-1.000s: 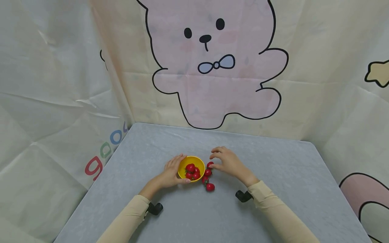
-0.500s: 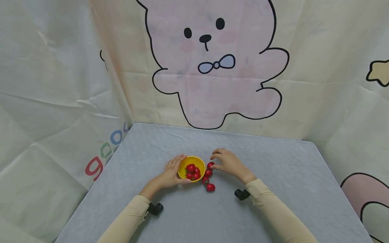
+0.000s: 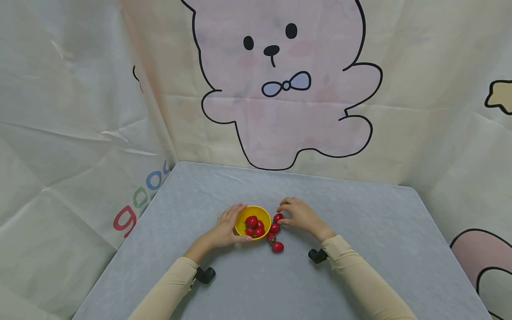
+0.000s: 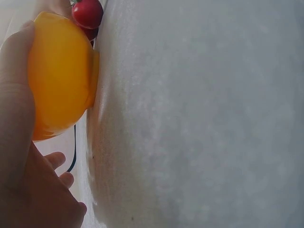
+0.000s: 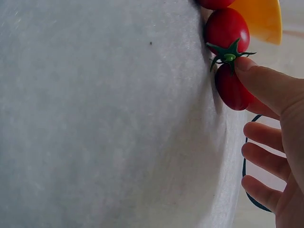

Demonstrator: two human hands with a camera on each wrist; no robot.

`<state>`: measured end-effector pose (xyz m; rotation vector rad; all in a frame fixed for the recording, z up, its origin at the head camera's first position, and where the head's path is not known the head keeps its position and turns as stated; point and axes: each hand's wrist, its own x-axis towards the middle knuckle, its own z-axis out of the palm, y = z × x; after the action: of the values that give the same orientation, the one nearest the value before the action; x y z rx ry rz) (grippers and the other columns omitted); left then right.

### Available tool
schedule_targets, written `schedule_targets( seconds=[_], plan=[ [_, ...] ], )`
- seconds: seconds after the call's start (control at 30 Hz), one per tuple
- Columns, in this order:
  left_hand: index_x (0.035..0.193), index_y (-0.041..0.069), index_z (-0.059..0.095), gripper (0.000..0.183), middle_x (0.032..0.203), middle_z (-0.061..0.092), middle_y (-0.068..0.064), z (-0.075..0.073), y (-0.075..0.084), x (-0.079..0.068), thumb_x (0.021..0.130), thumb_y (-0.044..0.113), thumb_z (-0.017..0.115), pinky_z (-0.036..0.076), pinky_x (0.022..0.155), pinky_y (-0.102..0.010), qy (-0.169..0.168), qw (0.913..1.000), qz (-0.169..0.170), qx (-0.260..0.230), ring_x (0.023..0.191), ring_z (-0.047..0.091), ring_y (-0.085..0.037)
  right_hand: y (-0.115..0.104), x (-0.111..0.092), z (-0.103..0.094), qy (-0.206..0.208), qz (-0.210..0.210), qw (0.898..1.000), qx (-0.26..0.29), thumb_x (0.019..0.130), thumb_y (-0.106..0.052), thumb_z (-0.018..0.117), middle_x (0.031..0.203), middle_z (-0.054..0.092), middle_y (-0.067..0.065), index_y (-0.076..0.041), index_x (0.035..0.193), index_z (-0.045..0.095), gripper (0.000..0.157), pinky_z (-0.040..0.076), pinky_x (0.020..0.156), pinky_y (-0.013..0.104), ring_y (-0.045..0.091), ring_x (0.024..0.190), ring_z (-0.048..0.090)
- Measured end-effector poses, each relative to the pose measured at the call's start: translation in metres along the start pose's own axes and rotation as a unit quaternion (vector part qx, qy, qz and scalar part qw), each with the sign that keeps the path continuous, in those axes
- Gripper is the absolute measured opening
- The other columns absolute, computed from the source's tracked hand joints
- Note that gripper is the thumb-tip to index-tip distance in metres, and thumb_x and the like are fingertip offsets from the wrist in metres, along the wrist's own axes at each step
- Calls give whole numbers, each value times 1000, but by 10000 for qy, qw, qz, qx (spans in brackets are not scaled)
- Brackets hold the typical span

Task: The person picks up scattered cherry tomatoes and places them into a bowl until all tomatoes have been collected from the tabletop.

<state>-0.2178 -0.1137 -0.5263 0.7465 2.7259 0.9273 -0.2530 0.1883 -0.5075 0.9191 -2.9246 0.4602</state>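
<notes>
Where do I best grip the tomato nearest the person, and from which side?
Probably around the rounded red middle of the nearest tomato, fingers coming from the person's right: it ends the row, with the neighbouring tomato on its far left and the yellow bowl beyond that.

Head cam's mounted up high, aimed forward and down, far enough back to fit most of the table point(image 3: 256, 284) plus the bear backdrop point(image 3: 294, 118) behind it. Left wrist cam is low and super close, picture turned sideways so the tabletop fills the right side, looking past the left hand point(image 3: 225, 231) at the outside of the yellow bowl point(image 4: 59, 71). Right wrist cam's just as tight, basically mirrored, facing the right hand point(image 5: 294, 152) and some tomatoes point(image 5: 227, 29). All three views share the bowl and at least one tomato.
</notes>
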Motion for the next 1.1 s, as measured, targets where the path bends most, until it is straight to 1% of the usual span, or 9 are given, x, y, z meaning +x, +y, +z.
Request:
schedule_targets(
  seconds=[0.3, 0.6, 0.83, 1.0, 1.1],
  plan=[
    [158, 15, 18, 108, 167, 16, -12, 1, -2, 1, 78, 61, 74, 11, 121, -65, -12, 10000, 3, -1, 152, 16, -40, 2, 1, 5, -133, 77, 9999, -13, 82, -39, 80, 120, 65, 4, -19, 106, 74, 32, 50, 98, 44, 24, 109, 58],
    [158, 16, 18, 108, 167, 15, -11, 0, -2, 1, 78, 61, 74, 10, 122, -63, -62, 10000, -21, -6, 153, 15, -38, 4, 0, 6, -103, 110, 9999, 34, 82, -39, 80, 119, 65, 4, -19, 105, 74, 32, 50, 97, 44, 23, 109, 58],
    [158, 16, 18, 107, 167, 14, -10, 0, -1, 0, 78, 60, 74, 9, 122, -63, -78, 10000, -32, -8, 153, 14, -38, 4, -1, 1, 7, 74, 9999, 75, 80, -39, 81, 120, 65, 7, -17, 104, 74, 34, 51, 98, 47, 26, 109, 59],
    [158, 15, 18, 107, 167, 14, -11, 0, -2, 1, 78, 60, 74, 9, 122, -64, -57, 10000, -6, 42, 153, 14, -38, 6, 1, -4, -1, 198, 9998, -4, 81, -43, 79, 121, 64, 5, -18, 105, 73, 35, 52, 96, 44, 24, 110, 58],
    [158, 15, 18, 108, 167, 14, -11, 0, -2, 1, 79, 61, 74, 9, 122, -64, -65, 10000, -12, 64, 153, 14, -39, 5, 4, -13, 161, 218, 9996, -27, 81, -42, 79, 122, 65, 6, -18, 105, 74, 34, 53, 96, 45, 25, 111, 58]
  ],
)
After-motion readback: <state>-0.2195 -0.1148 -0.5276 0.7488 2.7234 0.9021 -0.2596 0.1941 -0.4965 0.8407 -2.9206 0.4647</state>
